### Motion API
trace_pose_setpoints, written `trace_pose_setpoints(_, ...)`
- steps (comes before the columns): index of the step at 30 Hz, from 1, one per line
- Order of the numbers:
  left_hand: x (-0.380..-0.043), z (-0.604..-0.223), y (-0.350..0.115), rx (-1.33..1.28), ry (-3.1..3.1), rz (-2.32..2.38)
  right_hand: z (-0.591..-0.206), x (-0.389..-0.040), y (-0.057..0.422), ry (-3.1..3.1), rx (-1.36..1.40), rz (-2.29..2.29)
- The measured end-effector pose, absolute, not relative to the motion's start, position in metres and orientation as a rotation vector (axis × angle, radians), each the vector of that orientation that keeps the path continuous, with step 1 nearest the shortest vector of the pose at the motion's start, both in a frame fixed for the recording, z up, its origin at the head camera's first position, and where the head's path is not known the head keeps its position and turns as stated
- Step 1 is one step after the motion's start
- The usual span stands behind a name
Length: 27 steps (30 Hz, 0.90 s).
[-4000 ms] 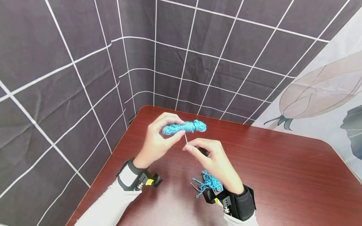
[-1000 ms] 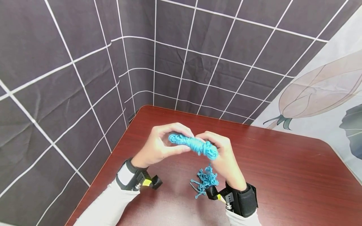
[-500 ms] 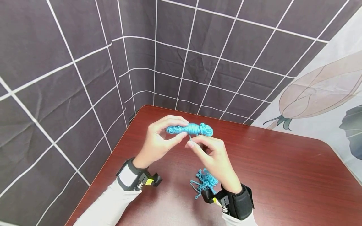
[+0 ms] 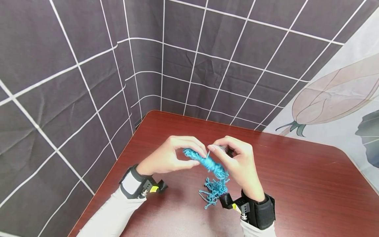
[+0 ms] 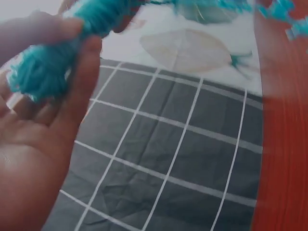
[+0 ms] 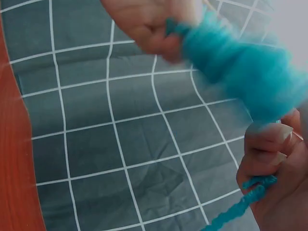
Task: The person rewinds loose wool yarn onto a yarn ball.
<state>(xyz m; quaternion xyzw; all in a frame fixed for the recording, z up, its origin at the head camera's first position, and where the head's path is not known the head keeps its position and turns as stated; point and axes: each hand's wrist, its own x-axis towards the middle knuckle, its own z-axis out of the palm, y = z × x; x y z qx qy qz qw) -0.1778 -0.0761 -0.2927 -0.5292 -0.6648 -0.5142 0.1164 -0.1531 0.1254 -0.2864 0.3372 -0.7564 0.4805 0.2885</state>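
Observation:
A bundle of bright blue yarn (image 4: pixel 211 165), wound round its middle with loops at the ends, is held off the table. My left hand (image 4: pixel 168 156) grips it between thumb and fingers, and its right end tilts down. The thumb and finger of my right hand (image 4: pixel 240 161) pinch a thin strand just above the bundle. In the right wrist view, a twisted blue cord (image 6: pixel 236 207) runs down from the curled fingers of the right hand; the bundle is blurred there. The left wrist view shows the looped end of the bundle (image 5: pixel 41 77) in the left palm.
Below the hands, a tangled heap of knotted blue cord (image 4: pixel 216 189) lies on the red-brown table (image 4: pixel 296 184). Dark cloth with white grid lines (image 4: pixel 219 59) hangs behind and to the left. A pale cloth with a flower print (image 4: pixel 334 98) hangs at the right.
The bundle has gone from level to tilted, its right end lower. My right hand has moved from below the bundle to above and right of it with the strand. The left hand has shifted right and down.

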Motion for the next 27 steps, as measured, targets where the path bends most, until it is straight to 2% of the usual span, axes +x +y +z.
trace_pose_setpoints(5,-0.173,-0.287,-0.076,-1.533,-1.79,-1.639,-0.297,-0.161,0.131,-2.051,0.927,1.305)
trace_pose_setpoints(11,-0.174,-0.287,-0.074,-1.263,-1.59,-1.821,-0.31,-0.167,0.127,-2.156,0.927,1.285)
trace_pose_setpoints(18,-0.177,-0.293,-0.073,-0.944,-1.751,-1.566,-0.311,-0.162,0.116,-2.248,1.046,1.25)
trace_pose_setpoints(22,-0.178,-0.295,-0.073,-0.958,-1.861,-1.445,-0.308,-0.16,0.117,-2.198,1.016,1.256)
trace_pose_setpoints(27,-0.178,-0.297,-0.072,-1.097,-1.987,-1.415,-0.3,-0.158,0.121,-2.079,0.961,1.305)
